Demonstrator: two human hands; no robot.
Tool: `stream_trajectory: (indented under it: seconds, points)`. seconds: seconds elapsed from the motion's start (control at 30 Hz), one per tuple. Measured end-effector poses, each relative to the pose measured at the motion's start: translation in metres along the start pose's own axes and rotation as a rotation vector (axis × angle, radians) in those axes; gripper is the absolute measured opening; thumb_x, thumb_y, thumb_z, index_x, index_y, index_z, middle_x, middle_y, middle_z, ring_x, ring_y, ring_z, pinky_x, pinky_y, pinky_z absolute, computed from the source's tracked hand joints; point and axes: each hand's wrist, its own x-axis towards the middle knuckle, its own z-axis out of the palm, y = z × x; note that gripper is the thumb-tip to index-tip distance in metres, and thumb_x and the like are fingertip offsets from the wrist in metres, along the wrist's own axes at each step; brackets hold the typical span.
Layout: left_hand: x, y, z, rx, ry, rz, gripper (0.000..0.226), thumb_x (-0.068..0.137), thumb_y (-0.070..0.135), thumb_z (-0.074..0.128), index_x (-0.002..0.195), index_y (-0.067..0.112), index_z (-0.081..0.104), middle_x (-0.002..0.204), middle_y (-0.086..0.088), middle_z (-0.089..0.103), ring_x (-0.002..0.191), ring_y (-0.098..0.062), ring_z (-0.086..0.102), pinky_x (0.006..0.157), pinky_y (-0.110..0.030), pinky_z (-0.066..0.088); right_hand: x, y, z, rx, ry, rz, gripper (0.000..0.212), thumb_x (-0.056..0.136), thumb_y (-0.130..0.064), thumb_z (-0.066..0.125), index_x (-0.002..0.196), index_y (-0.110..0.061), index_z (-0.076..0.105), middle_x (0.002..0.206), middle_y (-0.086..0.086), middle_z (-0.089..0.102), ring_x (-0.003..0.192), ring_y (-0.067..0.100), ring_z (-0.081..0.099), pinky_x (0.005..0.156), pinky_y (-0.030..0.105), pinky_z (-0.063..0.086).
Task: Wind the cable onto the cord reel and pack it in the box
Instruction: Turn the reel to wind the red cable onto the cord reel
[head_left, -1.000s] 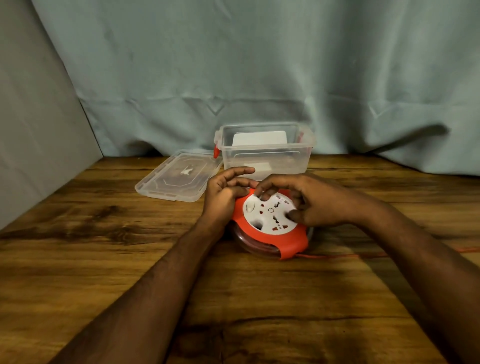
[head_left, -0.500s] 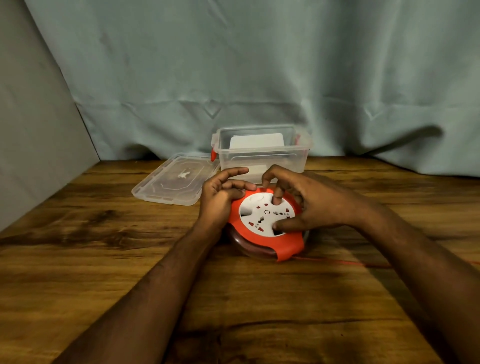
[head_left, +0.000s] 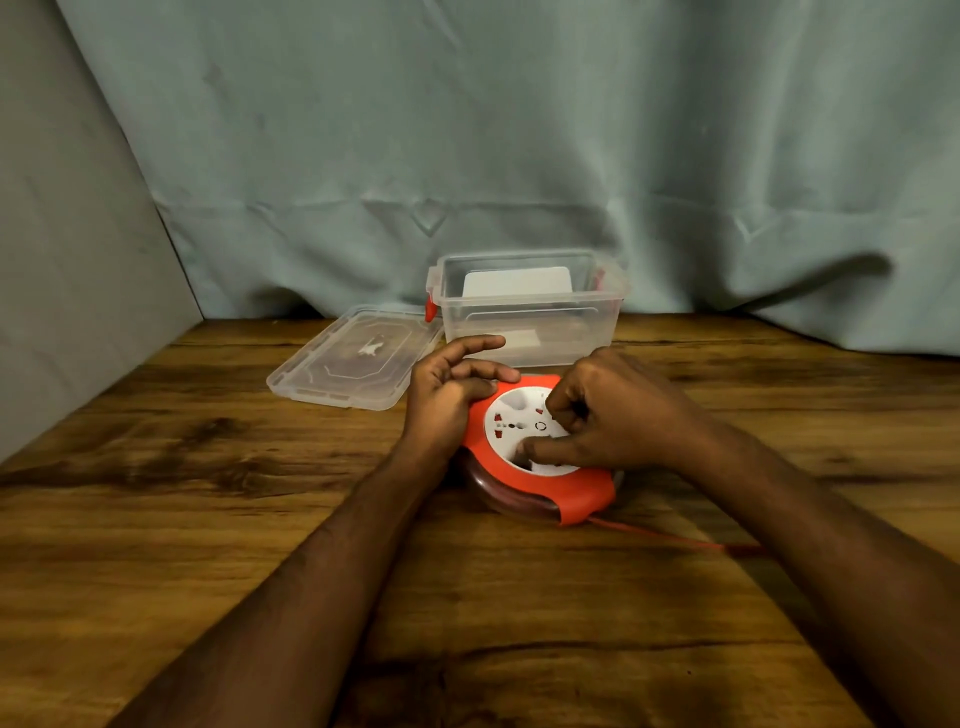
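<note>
On the cord reel (head_left: 537, 457), just before the box (head_left: 527, 306), my right hand (head_left: 618, 415) has curled tighter onto the white dial, turning it, left hand (head_left: 449, 397) gripping the rim; cable (head_left: 670, 538) still trails out, so winding continues.

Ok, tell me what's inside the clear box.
Inside the clear box only a white card-like panel shows, standing against its back wall. The left hand and right hand cover part of its floor.

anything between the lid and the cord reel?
Head view: the left hand, gripping the reel's left edge; otherwise bare table beside the lid.
</note>
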Motion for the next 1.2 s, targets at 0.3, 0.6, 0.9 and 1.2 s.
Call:
stream_trajectory:
  seconds: [0.3,0.6,0.9,1.2]
  points:
    - [-0.001,0.001,0.000,-0.045,-0.001,-0.018,0.050,0.082,-0.019,0.047,0.123,0.003,0.066,0.096,-0.025,0.075,0.090,-0.032,0.074,0.083,-0.039,0.061,0.001,0.006,0.000,-0.011,0.147,-0.147,0.024,0.083,-0.040,0.078,0.073,-0.028,0.060,0.071,-0.013,0.061,0.060,0.002,0.048,0.056,0.025,0.040]
    - [-0.003,0.003,0.000,-0.020,-0.003,-0.024,0.048,0.086,-0.016,0.048,0.124,0.007,0.066,0.092,-0.016,0.077,0.085,-0.027,0.075,0.073,-0.033,0.062,0.001,0.019,-0.008,0.170,-0.126,-0.065,0.071,0.079,-0.016,0.082,0.131,-0.050,0.048,0.129,-0.032,0.066,0.084,-0.015,0.054,0.071,0.027,0.049]
    - [-0.003,0.004,0.002,-0.007,0.008,-0.019,0.049,0.085,-0.017,0.048,0.125,0.006,0.066,0.097,-0.021,0.076,0.090,-0.030,0.076,0.073,-0.032,0.062,-0.002,0.017,-0.013,0.219,-0.164,-0.036,0.084,0.078,-0.022,0.084,0.135,-0.052,0.030,0.127,-0.025,0.064,0.072,-0.014,0.056,0.058,0.018,0.041]
    - [-0.003,0.004,0.002,0.006,0.006,-0.008,0.048,0.086,-0.015,0.048,0.125,0.007,0.065,0.095,-0.019,0.077,0.090,-0.028,0.076,0.075,-0.032,0.062,-0.003,0.013,-0.015,0.221,-0.146,-0.006,0.079,0.072,-0.028,0.089,0.126,-0.049,0.034,0.122,-0.021,0.066,0.078,-0.004,0.057,0.061,0.021,0.045]
